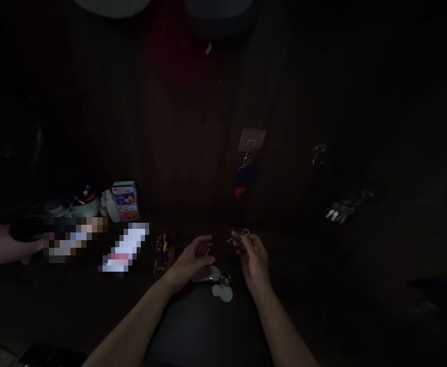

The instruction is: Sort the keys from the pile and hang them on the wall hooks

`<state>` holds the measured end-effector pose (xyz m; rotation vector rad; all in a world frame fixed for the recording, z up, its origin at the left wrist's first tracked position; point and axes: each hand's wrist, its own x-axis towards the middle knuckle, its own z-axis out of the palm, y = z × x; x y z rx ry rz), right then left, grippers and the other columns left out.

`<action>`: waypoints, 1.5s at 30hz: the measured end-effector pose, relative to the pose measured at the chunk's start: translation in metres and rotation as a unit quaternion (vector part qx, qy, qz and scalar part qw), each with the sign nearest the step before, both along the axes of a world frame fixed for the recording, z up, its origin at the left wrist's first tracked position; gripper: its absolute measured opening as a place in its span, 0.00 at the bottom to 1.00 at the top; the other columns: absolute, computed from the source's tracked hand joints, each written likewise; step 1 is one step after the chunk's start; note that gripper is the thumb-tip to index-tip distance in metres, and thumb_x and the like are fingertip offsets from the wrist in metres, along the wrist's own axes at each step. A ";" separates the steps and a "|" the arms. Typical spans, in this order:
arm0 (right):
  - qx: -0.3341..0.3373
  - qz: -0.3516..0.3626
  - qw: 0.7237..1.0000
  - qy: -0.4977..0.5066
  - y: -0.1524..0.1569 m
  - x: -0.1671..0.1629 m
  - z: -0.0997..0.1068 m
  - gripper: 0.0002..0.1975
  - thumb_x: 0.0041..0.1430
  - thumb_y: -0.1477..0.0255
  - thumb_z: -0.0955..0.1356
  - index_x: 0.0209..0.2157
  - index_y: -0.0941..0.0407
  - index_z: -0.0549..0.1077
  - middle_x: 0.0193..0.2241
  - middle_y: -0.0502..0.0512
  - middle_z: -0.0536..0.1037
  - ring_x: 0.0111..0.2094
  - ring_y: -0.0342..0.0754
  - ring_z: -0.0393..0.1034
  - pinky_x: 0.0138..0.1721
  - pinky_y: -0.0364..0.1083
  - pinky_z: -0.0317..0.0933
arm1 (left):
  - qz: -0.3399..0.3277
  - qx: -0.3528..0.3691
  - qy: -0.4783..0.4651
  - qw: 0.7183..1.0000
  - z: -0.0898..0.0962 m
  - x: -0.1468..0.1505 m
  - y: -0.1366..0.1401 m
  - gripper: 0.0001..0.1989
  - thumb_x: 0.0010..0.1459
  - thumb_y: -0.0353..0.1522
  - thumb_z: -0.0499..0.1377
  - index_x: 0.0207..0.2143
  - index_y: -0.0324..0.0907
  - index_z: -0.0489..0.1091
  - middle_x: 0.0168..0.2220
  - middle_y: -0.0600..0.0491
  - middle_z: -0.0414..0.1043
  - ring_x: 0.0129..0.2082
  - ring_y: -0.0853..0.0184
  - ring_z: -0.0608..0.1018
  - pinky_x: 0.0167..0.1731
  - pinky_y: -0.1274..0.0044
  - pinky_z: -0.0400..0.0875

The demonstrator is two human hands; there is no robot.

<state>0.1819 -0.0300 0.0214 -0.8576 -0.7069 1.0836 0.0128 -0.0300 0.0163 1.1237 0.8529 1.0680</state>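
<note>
My right hand (254,260) is closed, thumb and fingers pinching a small metal hook (245,233) with a curved wire end. Facing it, my left hand (191,260) has its thumb and index finger apart in a loose curve. A thin light sliver shows between those fingers, too small to name. Just below the left hand lies a silver key fob (208,275) on a metal key ring (225,278). A pale rounded tag (223,292) hangs from that ring. Dim light hides finer details.
A keychain hangs from a wall hook (251,143) above my hands. Keys (338,211) hang farther right, below another hook (319,154). Left are colourful cords (164,252), a lit blurred screen (126,250), small boxes (126,200) and another person's forearm (7,244).
</note>
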 end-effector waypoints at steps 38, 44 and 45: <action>0.117 -0.175 0.951 -0.225 0.038 0.015 0.096 0.16 0.43 0.65 0.72 0.35 0.56 0.71 0.26 0.51 0.77 0.30 0.46 0.72 0.28 0.42 0.62 | 0.026 -0.099 -0.096 0.990 -0.005 -0.007 0.011 0.16 0.55 0.39 0.57 0.41 0.37 0.68 0.32 0.47 0.76 0.25 0.69 0.77 0.26 0.79 0.68; 0.175 -0.256 0.909 -0.279 0.070 0.016 0.137 0.13 0.42 0.66 0.72 0.31 0.56 0.72 0.24 0.50 0.74 0.29 0.46 0.69 0.31 0.44 0.63 | 0.072 0.012 -0.018 0.997 -0.010 0.004 0.012 0.14 0.51 0.40 0.59 0.34 0.38 0.69 0.23 0.54 0.72 0.20 0.72 0.73 0.21 0.81 0.62; 0.180 -0.261 0.903 -0.291 0.075 0.016 0.141 0.13 0.42 0.65 0.72 0.31 0.56 0.72 0.24 0.50 0.74 0.28 0.46 0.69 0.31 0.45 0.63 | 0.070 0.021 -0.010 0.997 -0.010 0.005 0.012 0.14 0.51 0.41 0.58 0.33 0.38 0.69 0.22 0.55 0.72 0.19 0.72 0.73 0.21 0.81 0.62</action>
